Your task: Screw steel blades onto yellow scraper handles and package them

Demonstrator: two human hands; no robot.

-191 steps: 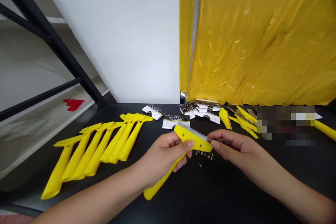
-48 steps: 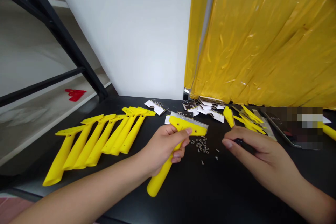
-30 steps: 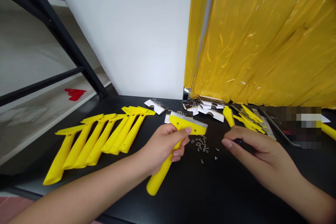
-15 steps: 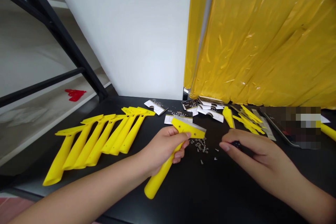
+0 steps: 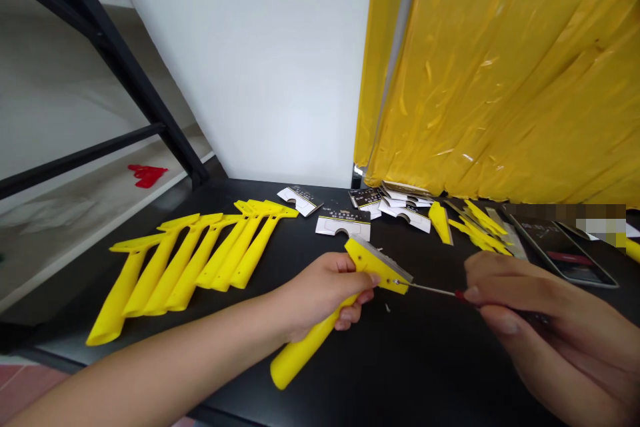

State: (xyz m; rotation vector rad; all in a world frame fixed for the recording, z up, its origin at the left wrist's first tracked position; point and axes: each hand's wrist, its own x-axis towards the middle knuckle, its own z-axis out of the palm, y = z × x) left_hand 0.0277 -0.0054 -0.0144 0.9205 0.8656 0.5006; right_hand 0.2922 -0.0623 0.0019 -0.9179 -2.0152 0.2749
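A yellow scraper lies tilted in my left hand, its fingers wrapped round the neck and the thumb on the head. A grey metal blade shows along the head's upper edge. My right hand is closed on a screwdriver with a thin shaft and a bit of red at its handle; the fingers hide most of the handle. The shaft's tip meets a small screw at the right end of the scraper head. Below the head, a loose screw rests on the black table.
On the left, several yellow scraper handles lie in a row. Printed cards are at the back. To the right are yellow flat pieces and a phone. A black metal frame stands at left.
My right hand has turned, and the screwdriver's shaft now shows, its tip at the screw on the scraper head. The scraper has shifted slightly right and down, covering the pile of small hardware.
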